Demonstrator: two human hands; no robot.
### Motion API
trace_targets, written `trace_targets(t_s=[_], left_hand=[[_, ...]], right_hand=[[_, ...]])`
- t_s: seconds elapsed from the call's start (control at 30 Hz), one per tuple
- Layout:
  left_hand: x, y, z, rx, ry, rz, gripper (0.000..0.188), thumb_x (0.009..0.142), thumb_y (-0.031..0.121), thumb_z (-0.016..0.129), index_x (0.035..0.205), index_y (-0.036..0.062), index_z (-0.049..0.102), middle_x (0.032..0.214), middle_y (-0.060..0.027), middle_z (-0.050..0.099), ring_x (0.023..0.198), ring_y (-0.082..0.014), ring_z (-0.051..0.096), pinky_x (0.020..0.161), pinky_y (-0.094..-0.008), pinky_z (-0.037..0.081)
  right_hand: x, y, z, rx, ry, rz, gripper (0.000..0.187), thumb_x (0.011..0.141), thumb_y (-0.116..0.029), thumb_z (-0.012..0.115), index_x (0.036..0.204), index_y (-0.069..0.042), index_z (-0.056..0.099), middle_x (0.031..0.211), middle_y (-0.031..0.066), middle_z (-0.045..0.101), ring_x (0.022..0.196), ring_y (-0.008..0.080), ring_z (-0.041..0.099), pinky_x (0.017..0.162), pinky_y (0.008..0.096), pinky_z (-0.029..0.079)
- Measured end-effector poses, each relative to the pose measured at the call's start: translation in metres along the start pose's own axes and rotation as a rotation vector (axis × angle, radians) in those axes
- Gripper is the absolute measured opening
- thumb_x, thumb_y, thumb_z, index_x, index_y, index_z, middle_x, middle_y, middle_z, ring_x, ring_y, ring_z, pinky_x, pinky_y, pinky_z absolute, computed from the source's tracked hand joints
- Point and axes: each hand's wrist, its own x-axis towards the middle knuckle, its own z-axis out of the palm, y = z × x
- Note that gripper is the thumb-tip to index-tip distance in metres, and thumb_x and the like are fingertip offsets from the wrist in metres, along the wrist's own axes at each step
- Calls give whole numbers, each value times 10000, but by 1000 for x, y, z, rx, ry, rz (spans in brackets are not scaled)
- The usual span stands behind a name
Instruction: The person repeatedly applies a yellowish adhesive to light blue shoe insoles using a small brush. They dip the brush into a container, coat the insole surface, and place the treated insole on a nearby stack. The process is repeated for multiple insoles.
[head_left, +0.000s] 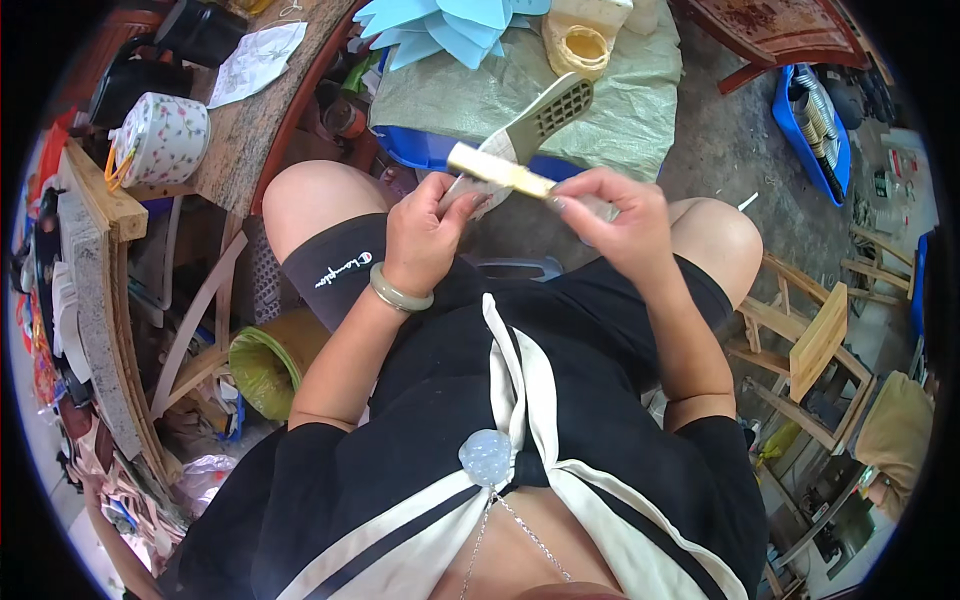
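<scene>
My left hand (425, 235) is closed on the near end of a pale shoe sole (525, 135), whose far end shows a dark grid of hollows. In my right hand (630, 225), thumb and fingers pinch a flat, pale yellow brush-like stick (500, 170). The stick lies across the sole, and I cannot tell whether they touch. Beyond my hands a yellowish pot (585, 50) with a round opening stands on a green woven sheet (630, 120). Left of the pot, light blue sole-shaped pieces (445, 30) lie fanned in a pile.
At the left, a granite-patterned table (240, 125) bears a flowered pot (170, 138) and a paper sheet (258, 62). A lined yellow-green bin (265, 370) stands by my left leg. Wooden frames (820, 340) and a blue basket (815, 135) are at the right.
</scene>
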Motion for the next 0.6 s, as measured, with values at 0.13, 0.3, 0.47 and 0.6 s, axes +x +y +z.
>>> trace_targets(t_s=[0.13, 0.3, 0.47, 0.6], left_hand=[[-6, 2, -10, 316, 48, 150, 136, 825, 139, 675, 887, 31, 619, 707, -116, 631, 643, -282, 617, 571, -356, 468], [-14, 5, -22, 412, 67, 380, 105, 785, 83, 702, 862, 58, 635, 712, -91, 631, 629, -267, 608, 548, -346, 461], [-24, -5, -33, 406, 71, 426, 126, 769, 71, 717, 871, 56, 645, 739, -89, 648, 637, -254, 615, 560, -327, 475], [-36, -21, -35, 235, 52, 211, 92, 853, 92, 667, 899, 21, 629, 763, -72, 656, 619, -174, 594, 578, -276, 474]], right_hand=[[3, -10, -4, -60, -8, 73, 97, 783, -84, 696, 855, -19, 695, 757, 61, 698, 682, 93, 649, 644, 236, 499], [21, 15, -36, -257, 164, 107, 147, 815, -159, 689, 868, -22, 695, 716, -10, 644, 668, 35, 559, 621, 212, 454], [34, 44, -57, -189, 233, 225, 184, 790, -212, 717, 859, -42, 703, 675, 9, 640, 634, 48, 544, 594, 218, 443], [25, 67, -61, -28, 201, 395, 195, 795, -202, 716, 854, -17, 693, 668, -27, 605, 616, 34, 507, 565, 206, 413]])
